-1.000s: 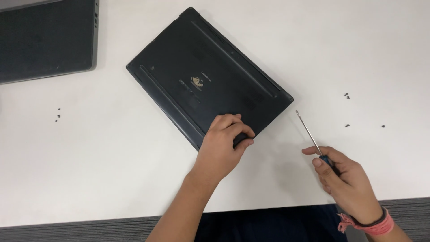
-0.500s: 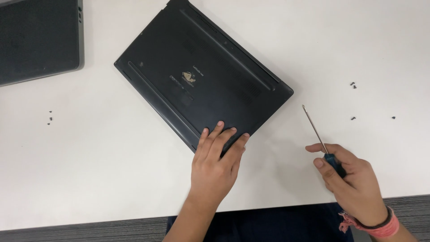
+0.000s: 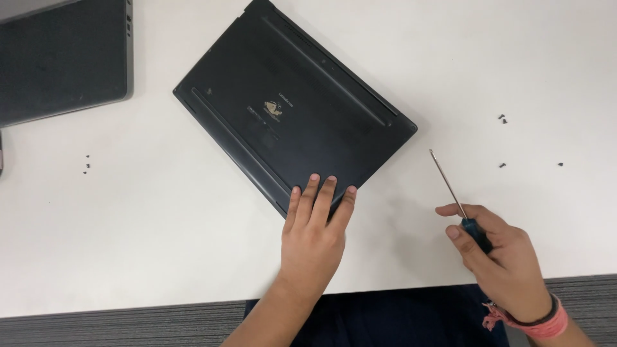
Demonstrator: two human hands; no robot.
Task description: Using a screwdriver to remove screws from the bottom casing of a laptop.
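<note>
— fingers (image 3: 321, 193) of the left hand (image 3: 313, 241)?
— flat, spread on the upturned laptop (image 3: 292, 109), mid-table, near its front edge.
— right hand (image 3: 504, 257)?
— curled round a screwdriver (image 3: 457, 202), by the table's front edge.

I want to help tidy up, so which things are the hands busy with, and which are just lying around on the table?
Being used:
- black laptop, lying bottom side up, left hand flat on its near corner
- screwdriver, held in the right hand, tip off the laptop

Lying about:
- second dark laptop, top left
- tiny screws, right of the laptop
- more tiny screws, on the left
</note>
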